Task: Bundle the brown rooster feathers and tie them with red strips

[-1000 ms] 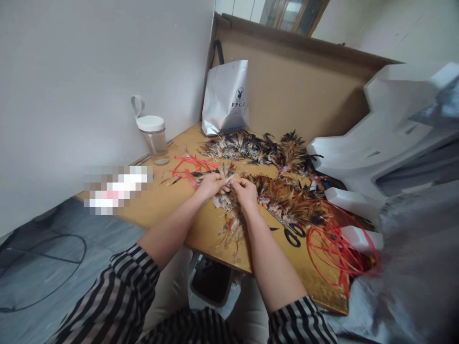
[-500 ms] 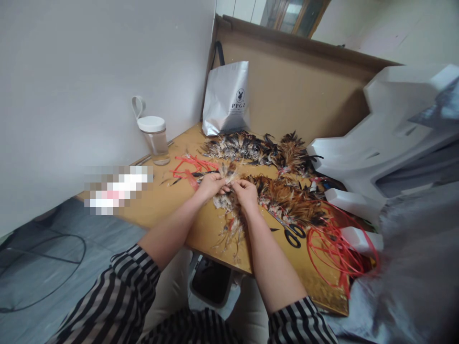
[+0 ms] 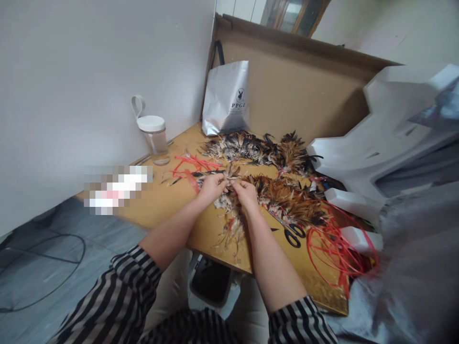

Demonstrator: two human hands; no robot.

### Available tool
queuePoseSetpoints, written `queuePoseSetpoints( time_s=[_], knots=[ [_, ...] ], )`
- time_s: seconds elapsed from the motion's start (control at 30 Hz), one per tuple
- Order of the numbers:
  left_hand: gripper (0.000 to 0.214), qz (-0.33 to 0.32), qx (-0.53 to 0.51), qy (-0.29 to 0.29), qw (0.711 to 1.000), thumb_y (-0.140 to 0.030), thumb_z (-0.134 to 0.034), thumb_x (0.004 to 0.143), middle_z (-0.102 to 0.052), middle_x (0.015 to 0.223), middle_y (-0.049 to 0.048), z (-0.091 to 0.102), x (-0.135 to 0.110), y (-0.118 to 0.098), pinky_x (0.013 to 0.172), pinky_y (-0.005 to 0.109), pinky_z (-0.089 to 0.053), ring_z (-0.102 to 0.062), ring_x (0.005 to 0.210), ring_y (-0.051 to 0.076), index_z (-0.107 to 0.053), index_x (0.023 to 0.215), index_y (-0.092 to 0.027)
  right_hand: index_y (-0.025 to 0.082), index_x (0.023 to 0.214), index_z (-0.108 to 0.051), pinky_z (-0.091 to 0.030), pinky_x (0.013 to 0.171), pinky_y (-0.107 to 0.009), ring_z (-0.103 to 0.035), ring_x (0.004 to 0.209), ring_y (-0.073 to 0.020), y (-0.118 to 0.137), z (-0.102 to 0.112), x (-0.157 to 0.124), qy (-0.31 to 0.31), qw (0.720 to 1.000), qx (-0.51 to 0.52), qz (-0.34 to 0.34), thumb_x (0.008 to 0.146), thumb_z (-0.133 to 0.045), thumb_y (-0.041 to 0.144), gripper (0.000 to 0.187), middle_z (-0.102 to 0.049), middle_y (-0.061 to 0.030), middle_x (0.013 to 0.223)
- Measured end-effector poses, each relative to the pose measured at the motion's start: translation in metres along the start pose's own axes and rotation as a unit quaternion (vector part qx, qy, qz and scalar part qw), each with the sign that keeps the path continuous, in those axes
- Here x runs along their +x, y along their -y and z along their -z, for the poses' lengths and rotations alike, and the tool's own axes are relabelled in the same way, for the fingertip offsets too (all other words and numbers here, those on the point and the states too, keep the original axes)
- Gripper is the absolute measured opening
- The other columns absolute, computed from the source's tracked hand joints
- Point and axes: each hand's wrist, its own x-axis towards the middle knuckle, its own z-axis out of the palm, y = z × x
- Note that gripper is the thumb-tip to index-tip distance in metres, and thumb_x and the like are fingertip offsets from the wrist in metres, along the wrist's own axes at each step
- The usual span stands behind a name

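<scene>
My left hand (image 3: pixel 212 187) and my right hand (image 3: pixel 245 192) meet over the middle of a yellow wooden table (image 3: pixel 168 203). Both are closed, their fingertips pinched together on a small bunch of pale brown feathers (image 3: pixel 229 173) held between them. Under the hands lies a loose pile of brown, black and white feathers (image 3: pixel 287 196). More feathers (image 3: pixel 247 147) are heaped behind, toward the brown board. Red cords (image 3: pixel 191 165) lie just left of my left hand.
Black scissors (image 3: pixel 293 233) lie right of my right forearm, beside a coil of red cord (image 3: pixel 337 248). A clear jar with a white lid (image 3: pixel 155 138) stands by the wall. A white paper bag (image 3: pixel 226 98) leans on the brown board. White foam blocks (image 3: pixel 380 143) crowd the right side.
My hands have drawn slightly closer together on the feather bunch; otherwise they stay in the same spot.
</scene>
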Motion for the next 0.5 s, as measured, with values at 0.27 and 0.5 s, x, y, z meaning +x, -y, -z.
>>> queuePoseSetpoints(
  time_s=[0.27, 0.5],
  knots=[
    [0.013, 0.122, -0.161, -0.036, 0.979, -0.021, -0.060, 0.072, -0.061, 0.056, 0.0031, 0.005, 0.001, -0.016, 0.041, 0.015, -0.041, -0.057, 0.046, 0.008, -0.055, 0.066, -0.010, 0.016, 0.053, -0.049, -0.027, 0.043, -0.020, -0.032, 0.042, -0.0068, -0.005, 0.003, 0.006, -0.023, 0.997, -0.021, 0.065, 0.063, -0.058, 0.039, 0.026, -0.043, 0.0059, 0.043],
    [0.017, 0.164, -0.198, -0.002, 0.966, -0.024, -0.066, 0.068, -0.062, 0.058, 0.0040, 0.005, 0.001, -0.015, 0.043, 0.015, -0.043, -0.059, 0.050, 0.010, -0.056, 0.069, -0.010, 0.015, 0.054, -0.052, -0.028, 0.045, -0.020, -0.032, 0.045, -0.0068, -0.008, 0.005, 0.008, -0.032, 0.993, -0.065, 0.097, 0.063, -0.057, 0.042, 0.029, -0.043, 0.0052, 0.047]
  ],
)
